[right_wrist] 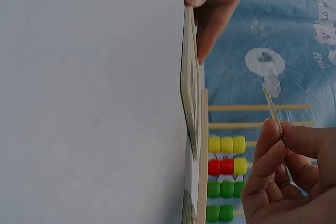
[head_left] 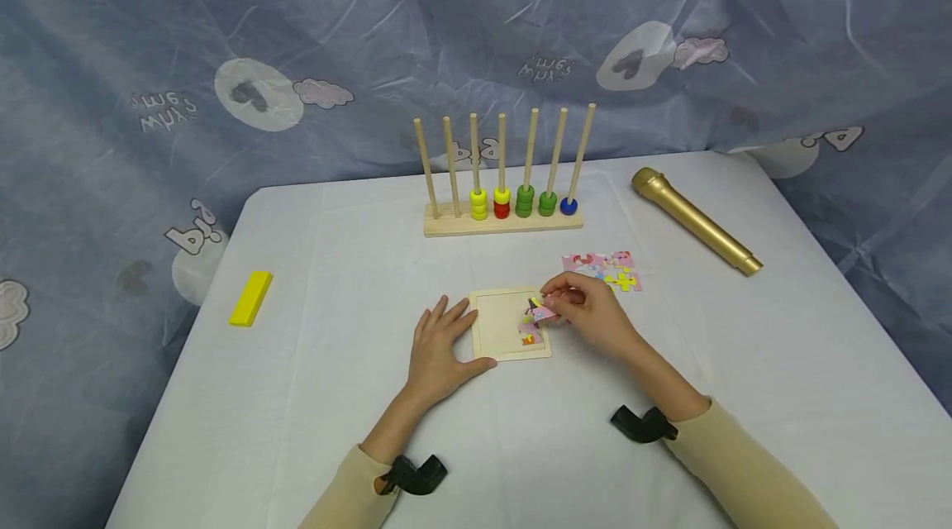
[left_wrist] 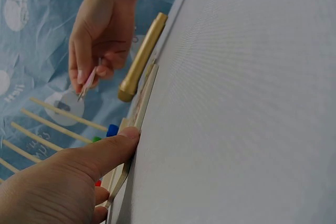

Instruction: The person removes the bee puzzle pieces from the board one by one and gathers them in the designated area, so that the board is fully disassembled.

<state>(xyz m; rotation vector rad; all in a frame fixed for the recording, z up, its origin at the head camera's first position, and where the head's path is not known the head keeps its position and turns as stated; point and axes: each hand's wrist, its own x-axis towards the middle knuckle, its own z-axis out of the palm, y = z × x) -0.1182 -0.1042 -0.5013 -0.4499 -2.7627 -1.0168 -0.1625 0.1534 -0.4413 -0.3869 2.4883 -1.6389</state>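
A square wooden puzzle tray (head_left: 494,318) lies on the table. My left hand (head_left: 439,355) rests at its left side, fingers spread and mostly straight, with the thumb near the front corner. My right hand (head_left: 591,314) pinches a pink puzzle piece (head_left: 542,313) above the tray's right part. In the right wrist view that piece (right_wrist: 272,107) is seen edge-on between thumb and fingers. Another printed piece (head_left: 530,335) lies inside the tray at the lower right. Beyond the right hand lie several more pink and yellow puzzle pieces (head_left: 625,281), partly covered by the hand.
A wooden counting rack (head_left: 502,225) with upright pegs and coloured rings stands at the back. A gold microphone-shaped object (head_left: 695,219) lies at the back right. On the left side lies a yellow block (head_left: 251,298). A patterned blue-grey cloth (head_left: 387,33) hangs behind the white-covered table (head_left: 357,264).
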